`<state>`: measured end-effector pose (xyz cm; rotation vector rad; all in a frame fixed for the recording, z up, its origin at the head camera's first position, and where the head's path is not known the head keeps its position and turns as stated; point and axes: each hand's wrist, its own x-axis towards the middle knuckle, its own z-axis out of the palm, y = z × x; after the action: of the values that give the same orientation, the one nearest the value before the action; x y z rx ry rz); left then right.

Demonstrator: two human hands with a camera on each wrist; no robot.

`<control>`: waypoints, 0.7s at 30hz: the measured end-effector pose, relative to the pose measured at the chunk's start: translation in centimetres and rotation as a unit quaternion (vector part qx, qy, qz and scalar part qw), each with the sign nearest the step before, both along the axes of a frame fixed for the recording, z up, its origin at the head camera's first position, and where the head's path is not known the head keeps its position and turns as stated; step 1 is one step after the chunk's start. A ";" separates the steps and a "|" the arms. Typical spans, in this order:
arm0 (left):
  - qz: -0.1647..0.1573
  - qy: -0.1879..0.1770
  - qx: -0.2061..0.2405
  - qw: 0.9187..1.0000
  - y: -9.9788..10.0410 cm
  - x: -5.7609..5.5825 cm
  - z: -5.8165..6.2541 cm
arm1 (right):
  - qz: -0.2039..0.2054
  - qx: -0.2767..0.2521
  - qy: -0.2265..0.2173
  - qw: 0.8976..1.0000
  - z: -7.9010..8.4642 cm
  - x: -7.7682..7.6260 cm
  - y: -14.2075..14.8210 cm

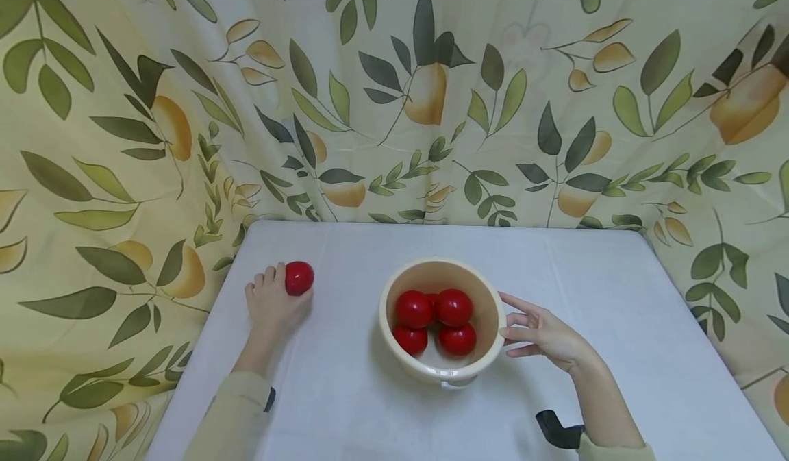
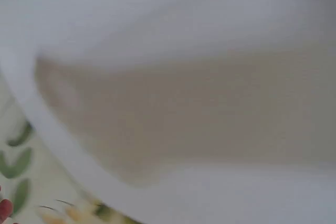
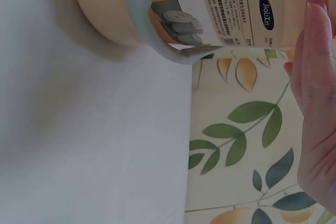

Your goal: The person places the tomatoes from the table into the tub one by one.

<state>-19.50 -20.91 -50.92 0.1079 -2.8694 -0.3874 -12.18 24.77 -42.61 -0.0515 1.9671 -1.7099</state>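
Note:
On the left of the table, my left hand (image 1: 274, 301) holds a glossy red ball (image 1: 299, 278) between thumb and fingers. In the left wrist view, only a bit of fingertip (image 2: 4, 209) shows at the lower left edge. A cream bucket (image 1: 390, 341) stands near the middle with several red balls (image 1: 455, 308) inside. My right hand (image 1: 542, 335) touches the bucket's right side with its fingers spread and loosely extended. The right wrist view shows that hand (image 3: 317, 93) against the bucket's wall (image 3: 105, 3), beside a printed label (image 3: 247, 20).
A pale handle (image 3: 157, 45) hangs on the bucket's side. The white-covered table (image 1: 345, 406) has its back edge against a leaf-and-fruit patterned cloth (image 1: 394, 139), which also covers the left. A dark strap (image 1: 557, 430) hangs at the right wrist.

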 end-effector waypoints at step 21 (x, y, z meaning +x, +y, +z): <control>-0.266 0.221 -0.129 0.929 11.9 -0.6 10.3 | -0.001 -0.003 0.004 1.000 0.1 0.0 0.0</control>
<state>-20.07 -9.04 -40.65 -0.7231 -2.4258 -0.0973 -12.14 24.74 -42.47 -0.0576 1.9684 -1.7191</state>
